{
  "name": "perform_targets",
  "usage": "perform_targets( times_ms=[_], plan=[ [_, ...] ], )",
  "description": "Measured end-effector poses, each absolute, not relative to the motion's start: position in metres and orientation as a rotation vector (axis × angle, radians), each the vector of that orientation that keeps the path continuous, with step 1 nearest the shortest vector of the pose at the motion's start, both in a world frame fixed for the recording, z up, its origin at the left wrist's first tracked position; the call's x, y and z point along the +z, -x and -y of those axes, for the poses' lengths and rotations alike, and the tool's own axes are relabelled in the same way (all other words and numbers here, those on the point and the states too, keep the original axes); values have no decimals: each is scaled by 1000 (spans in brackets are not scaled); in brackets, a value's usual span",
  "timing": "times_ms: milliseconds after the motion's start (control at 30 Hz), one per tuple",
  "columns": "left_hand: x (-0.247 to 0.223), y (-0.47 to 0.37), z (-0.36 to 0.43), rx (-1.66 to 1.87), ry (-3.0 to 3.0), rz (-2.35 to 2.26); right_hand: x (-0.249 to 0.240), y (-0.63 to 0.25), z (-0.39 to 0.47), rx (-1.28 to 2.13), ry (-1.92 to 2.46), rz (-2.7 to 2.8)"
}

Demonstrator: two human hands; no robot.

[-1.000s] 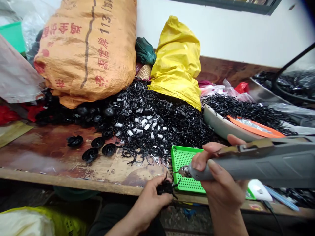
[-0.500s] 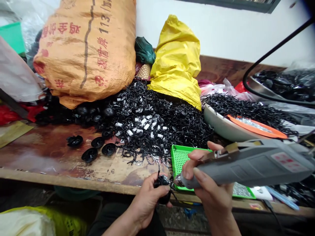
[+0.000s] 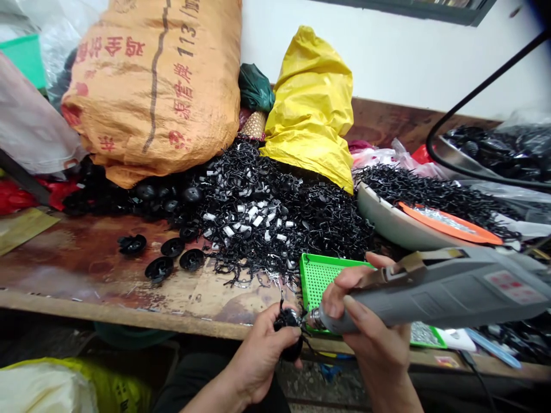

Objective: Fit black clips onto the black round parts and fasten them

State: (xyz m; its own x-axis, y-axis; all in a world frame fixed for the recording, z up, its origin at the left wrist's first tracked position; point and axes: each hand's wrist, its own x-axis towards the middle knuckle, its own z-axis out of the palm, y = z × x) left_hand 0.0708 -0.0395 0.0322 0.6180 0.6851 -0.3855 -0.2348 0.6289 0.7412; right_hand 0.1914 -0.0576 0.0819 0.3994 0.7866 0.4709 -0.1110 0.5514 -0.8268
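My left hand [image 3: 260,355] is closed around a small black round plastic part [image 3: 291,347], thumb across its front, just past the bench's front edge. Thin black strands stick out of the part at top and bottom right. My right hand [image 3: 379,341] grips a grey electric screwdriver [image 3: 439,292] lying nearly level. Its metal nose points left at the part's right side; whether the bit touches is too small to tell. Behind the nose sits a green perforated tray [image 3: 305,278], partly covered by the right hand.
A heap of small black pieces [image 3: 318,215] with white blocks [image 3: 258,221] covers the bench's middle. Several black round shells [image 3: 159,268] lie to the left. An orange sack [image 3: 206,115] and a yellow bag [image 3: 314,109] stand behind. A heaped bowl [image 3: 379,215] and a black cable [image 3: 473,89] are at right.
Both hands, with the black part and the screwdriver, appear slightly further right and lower, while the whole view has shifted a little. The grip of each hand is the same.
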Motion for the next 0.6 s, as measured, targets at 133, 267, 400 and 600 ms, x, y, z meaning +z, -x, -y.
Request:
perform_targets(
  times_ms=[133, 267, 400, 600],
  plan=[
    [30, -72, 43, 537, -672, -684, 81, -200, 61, 721, 711, 1077],
    [29, -76, 49, 425, -626, -632, 81, -218, 67, 853, 525, 1292],
    [28, -79, 49, 402, -597, -600, 83, -245, 64, 801, 679, 1177],
    [19, -78, 49, 374, -637, -657, 61, -285, 32, 342, 1096, 873]
  ],
)
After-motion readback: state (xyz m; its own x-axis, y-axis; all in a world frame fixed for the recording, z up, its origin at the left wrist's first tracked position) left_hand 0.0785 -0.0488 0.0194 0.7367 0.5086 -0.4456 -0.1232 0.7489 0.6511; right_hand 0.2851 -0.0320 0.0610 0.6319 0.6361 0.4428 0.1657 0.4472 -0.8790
